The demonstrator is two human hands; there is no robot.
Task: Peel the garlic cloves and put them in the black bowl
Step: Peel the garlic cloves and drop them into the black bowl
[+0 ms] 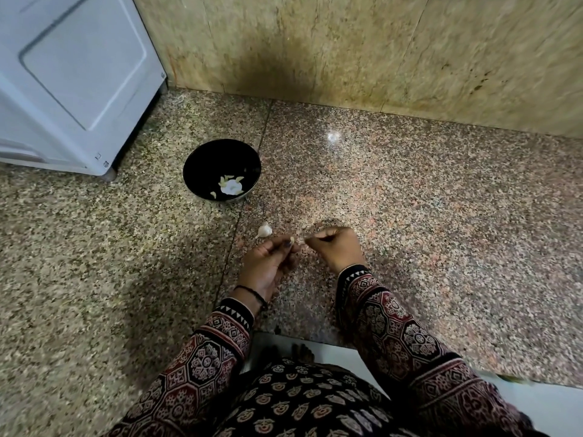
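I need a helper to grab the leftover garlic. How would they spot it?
From the white appliance, find the black bowl beside it. Between that bowl and the left hand a small white garlic piece lies on the granite: unlike the bowl's peeled cloves, it wears its skin.

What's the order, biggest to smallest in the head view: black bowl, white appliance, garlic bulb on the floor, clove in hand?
1. white appliance, cut off by the frame
2. black bowl
3. garlic bulb
4. clove, partly hidden in the left hand
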